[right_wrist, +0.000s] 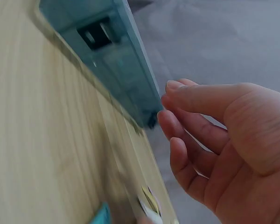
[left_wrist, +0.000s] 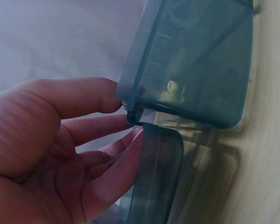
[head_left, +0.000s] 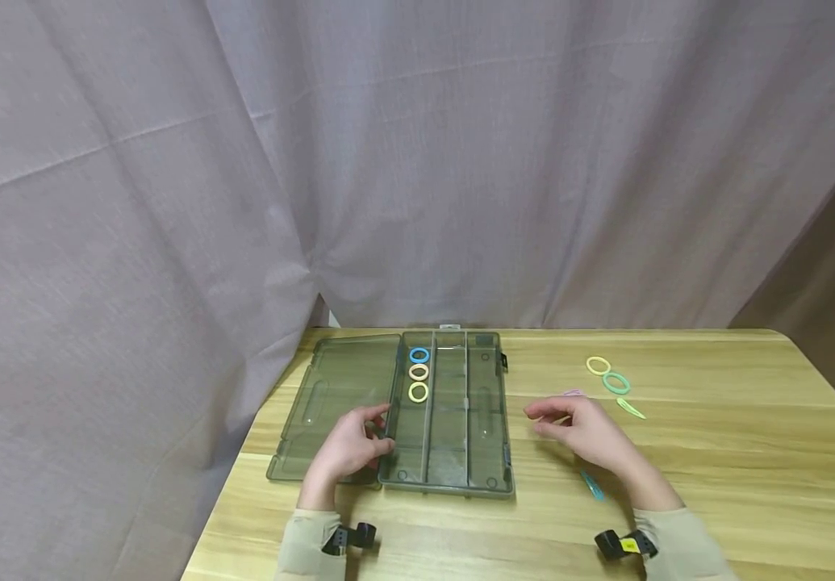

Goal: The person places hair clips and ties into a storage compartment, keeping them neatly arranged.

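Observation:
In the head view an open translucent grey compartment box [head_left: 448, 480] lies on the table, its lid [head_left: 344, 379] folded out leftward. A blue hair tie [head_left: 419, 349], an orange hair tie [head_left: 419, 365] and a yellow-green hair tie [head_left: 419, 386] form a column in the left compartment. My left hand [head_left: 350, 444] rests at the hinge side, thumb on the box's rim, other fingertips by the lid in the left wrist view. Right of the box hovers my right hand [head_left: 591, 432], fingers loosely bent, with nothing visible between them. A teal hair clip [head_left: 592, 485] lies below it.
Farther right lie a yellow hair tie [head_left: 598, 360], a green hair tie [head_left: 616, 390] and a lime hair clip [head_left: 631, 408]. A purple item [head_left: 574, 393] is partly hidden behind my right hand. A grey curtain [head_left: 446, 161] hangs behind the wooden table [head_left: 736, 436].

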The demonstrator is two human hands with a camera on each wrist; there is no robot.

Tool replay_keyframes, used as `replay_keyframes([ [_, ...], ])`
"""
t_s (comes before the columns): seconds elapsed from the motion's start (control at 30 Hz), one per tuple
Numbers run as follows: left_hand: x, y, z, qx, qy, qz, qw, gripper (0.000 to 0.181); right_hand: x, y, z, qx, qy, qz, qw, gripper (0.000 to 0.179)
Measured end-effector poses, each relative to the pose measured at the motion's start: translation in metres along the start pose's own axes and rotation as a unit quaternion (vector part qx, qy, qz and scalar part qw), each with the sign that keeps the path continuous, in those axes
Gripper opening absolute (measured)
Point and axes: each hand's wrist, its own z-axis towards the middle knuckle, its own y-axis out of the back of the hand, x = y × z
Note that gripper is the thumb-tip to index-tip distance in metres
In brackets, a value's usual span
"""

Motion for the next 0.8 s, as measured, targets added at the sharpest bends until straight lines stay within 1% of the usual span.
replay_keyframes([
  [0.3,-0.001,-0.001,0.0,0.0,-0.001,-0.004,1.0,0.07,-0.018,0.034,-0.017,-0.047,-0.023,-0.014,0.9986,0.026],
  [0.43,-0.001,-0.001,-0.001,-0.001,0.0,-0.004,1.0,0.07,-0.022,0.047,-0.024,-0.058,-0.038,-0.027,0.9972,0.029],
  [0.6,-0.001,-0.001,-0.001,-0.001,0.001,-0.002,1.0,0.07,-0.03,0.059,-0.032,-0.056,-0.063,-0.031,0.996,0.033],
  [0.8,0.0,-0.001,-0.001,-0.001,0.0,0.002,1.0,0.07,-0.042,0.07,-0.04,-0.04,-0.079,-0.045,0.995,0.032],
])
